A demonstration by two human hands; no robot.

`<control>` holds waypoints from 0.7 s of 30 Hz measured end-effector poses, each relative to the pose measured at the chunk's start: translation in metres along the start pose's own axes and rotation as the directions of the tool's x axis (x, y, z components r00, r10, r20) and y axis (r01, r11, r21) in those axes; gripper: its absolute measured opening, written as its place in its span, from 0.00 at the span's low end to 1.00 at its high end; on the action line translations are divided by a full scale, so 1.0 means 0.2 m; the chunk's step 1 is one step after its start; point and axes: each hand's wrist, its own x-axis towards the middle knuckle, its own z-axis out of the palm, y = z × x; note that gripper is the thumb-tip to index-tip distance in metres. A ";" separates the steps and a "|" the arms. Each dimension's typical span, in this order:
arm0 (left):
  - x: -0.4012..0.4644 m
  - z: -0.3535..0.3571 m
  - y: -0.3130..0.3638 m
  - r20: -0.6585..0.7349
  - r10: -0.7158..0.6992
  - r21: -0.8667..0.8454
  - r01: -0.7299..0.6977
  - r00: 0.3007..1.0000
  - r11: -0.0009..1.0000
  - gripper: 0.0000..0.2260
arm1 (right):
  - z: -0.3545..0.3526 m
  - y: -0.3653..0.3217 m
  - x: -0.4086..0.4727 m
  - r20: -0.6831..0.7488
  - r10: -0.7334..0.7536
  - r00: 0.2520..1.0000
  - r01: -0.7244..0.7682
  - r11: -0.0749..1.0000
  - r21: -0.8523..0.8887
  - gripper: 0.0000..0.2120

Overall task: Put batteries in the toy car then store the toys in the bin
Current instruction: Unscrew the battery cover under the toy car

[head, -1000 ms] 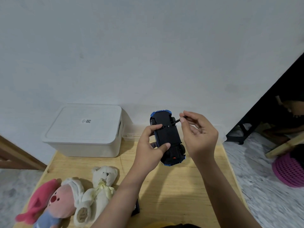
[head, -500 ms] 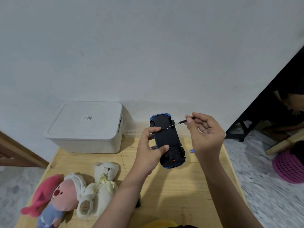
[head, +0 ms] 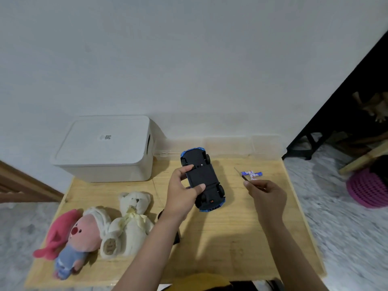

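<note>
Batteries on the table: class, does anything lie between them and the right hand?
Nothing separate lies between. The right hand pinches a thin screwdriver, whose tip points toward the batteries; bare wooden table is the only other thing between them.

Your left hand (head: pixel 182 194) is raised over the table, fingers and thumb curled round the upturned car (head: pixel 202 181). Your right hand (head: pixel 266 196), forearm extended, sits apart to the right, fingertips pinching a thin screwdriver (head: pixel 241 175).
</note>
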 end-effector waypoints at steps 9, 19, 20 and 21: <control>0.00 0.00 -0.09 0.007 -0.070 0.081 0.069 0.998 0.994 0.23 | -0.01 0.45 0.11 0.022 0.047 0.999 -0.027 0.836 -0.548 0.05; -0.02 -0.01 -0.12 0.018 -0.142 0.084 0.140 0.990 0.987 0.23 | 0.04 0.51 0.15 -0.010 0.023 1.000 -0.023 0.688 -0.726 0.05; -0.01 -0.02 -0.12 0.020 -0.143 0.083 0.141 0.990 0.987 0.23 | 0.04 0.51 0.15 -0.009 0.035 0.999 -0.031 0.683 -0.730 0.06; -0.01 -0.02 -0.12 0.024 -0.144 0.081 0.141 0.989 0.987 0.23 | 0.04 0.52 0.15 -0.007 0.049 0.999 -0.039 0.682 -0.731 0.08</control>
